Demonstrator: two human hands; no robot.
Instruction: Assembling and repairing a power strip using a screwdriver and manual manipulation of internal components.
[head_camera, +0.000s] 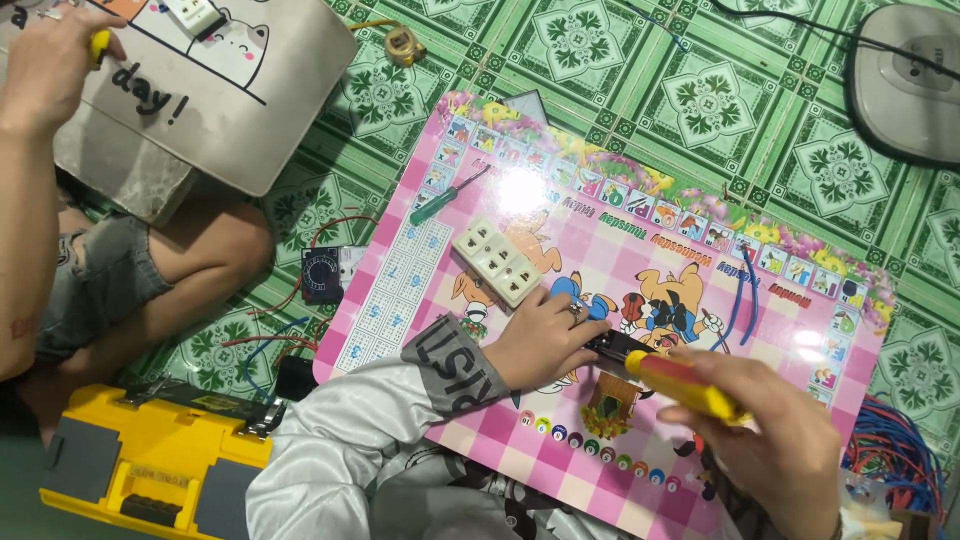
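**Screwdriver tip on a small black part, steadied by one hand**

Head view: the left hand (545, 335), ring on one finger, lies curled over a small black part (612, 346) on the pink cartoon board (700, 270), fingers pressing it down rather than wrapped round it. The right hand (770, 440) is clenched around a screwdriver with a yellow and red handle (685, 385), its working end pointing at that black part; the tip itself is hidden between the hands, so I cannot tell whether it sits in a screw.

The likeliest slip, in my judgement: the tip skids off the part and runs into the left fingers, which lie right beside it. The board is glossy (it shows bright glare), so the part may also slide if the pressing fingers ease.

A cream multi-socket strip (497, 262) rests on the board just beyond the left hand, and a green-handled screwdriver (447, 196) lies farther up. Loose blue wires (742, 295) curve across the board to the right, and a tangle of blue and red wire (900, 450) sits at its right edge; an elbow or sleeve could snag them.

Another person's hand (45, 60), top left, grips a yellow-handled tool over a grey board. A yellow toolbox (150, 465) stands lower left, near a small black meter (322, 272).
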